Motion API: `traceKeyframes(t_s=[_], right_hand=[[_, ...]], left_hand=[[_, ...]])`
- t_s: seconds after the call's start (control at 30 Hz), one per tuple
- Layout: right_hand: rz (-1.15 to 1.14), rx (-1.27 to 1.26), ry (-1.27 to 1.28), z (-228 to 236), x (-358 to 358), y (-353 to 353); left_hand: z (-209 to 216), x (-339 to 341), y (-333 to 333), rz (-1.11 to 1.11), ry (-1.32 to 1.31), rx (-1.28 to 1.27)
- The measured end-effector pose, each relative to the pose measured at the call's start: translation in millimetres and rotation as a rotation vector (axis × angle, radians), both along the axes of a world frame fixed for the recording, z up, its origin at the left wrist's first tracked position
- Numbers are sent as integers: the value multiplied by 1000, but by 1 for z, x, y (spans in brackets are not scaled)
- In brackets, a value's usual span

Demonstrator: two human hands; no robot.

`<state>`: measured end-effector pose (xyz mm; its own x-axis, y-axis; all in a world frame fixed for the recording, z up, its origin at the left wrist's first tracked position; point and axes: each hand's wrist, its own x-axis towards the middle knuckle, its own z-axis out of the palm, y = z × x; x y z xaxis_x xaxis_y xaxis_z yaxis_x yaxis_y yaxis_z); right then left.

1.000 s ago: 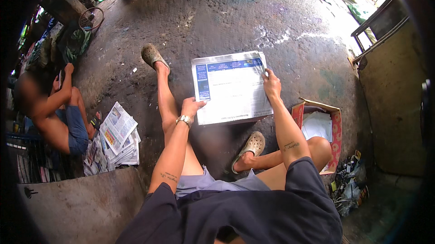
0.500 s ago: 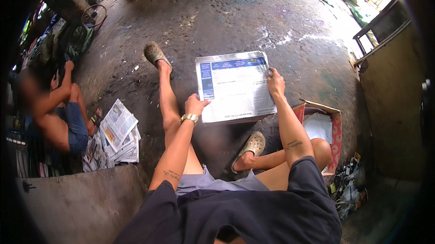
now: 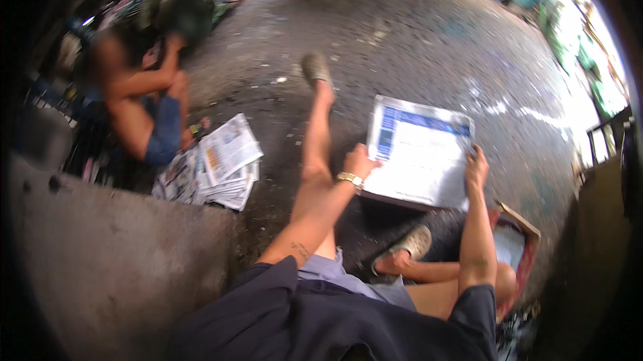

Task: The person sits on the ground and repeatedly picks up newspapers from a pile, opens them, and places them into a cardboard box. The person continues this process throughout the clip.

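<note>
A thick stack of newspapers (image 3: 422, 157), with a blue-and-white printed sheet on top, is held out in front of me above the floor. My left hand (image 3: 362, 162) grips its near left edge, thumb over the top sheet. At the right edge, my right hand (image 3: 476, 168) clasps the stack, its fingers partly hidden. The stack tilts a little, and dark shadow lies below its near side. My left leg stretches out beside it in a tan clog (image 3: 315, 67); the other clog (image 3: 410, 243) rests on the floor just nearer than the stack.
Loose newspapers (image 3: 231, 153) lie in a pile on the left. Behind them a co-worker (image 3: 144, 110) sits low. A red cardboard box (image 3: 526, 227) with pale paper inside stands by my right knee. A grey-brown board (image 3: 120, 254) fills the near left. Green-white sacks (image 3: 593, 69) lie far right.
My view has swung left, so everything sits further right in the picture. Both hands keep hold of the newspaper stack, which is now turned slightly clockwise.
</note>
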<state>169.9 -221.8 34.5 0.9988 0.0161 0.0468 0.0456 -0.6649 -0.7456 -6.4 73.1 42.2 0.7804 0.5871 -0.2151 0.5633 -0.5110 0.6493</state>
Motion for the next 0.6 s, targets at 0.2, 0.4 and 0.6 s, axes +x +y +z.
traceKeyframes(t_s=[0.2, 0.4, 0.6], right_hand=[[-13, 45, 41, -12, 6, -17], [-19, 18, 53, -8, 5, -11], [23, -163, -76, -5, 32, -15]], left_hand=[[46, 16, -45, -239, -267, 400], [17, 58, -50, -568, -202, 390], [4, 55, -52, -595, -114, 380]])
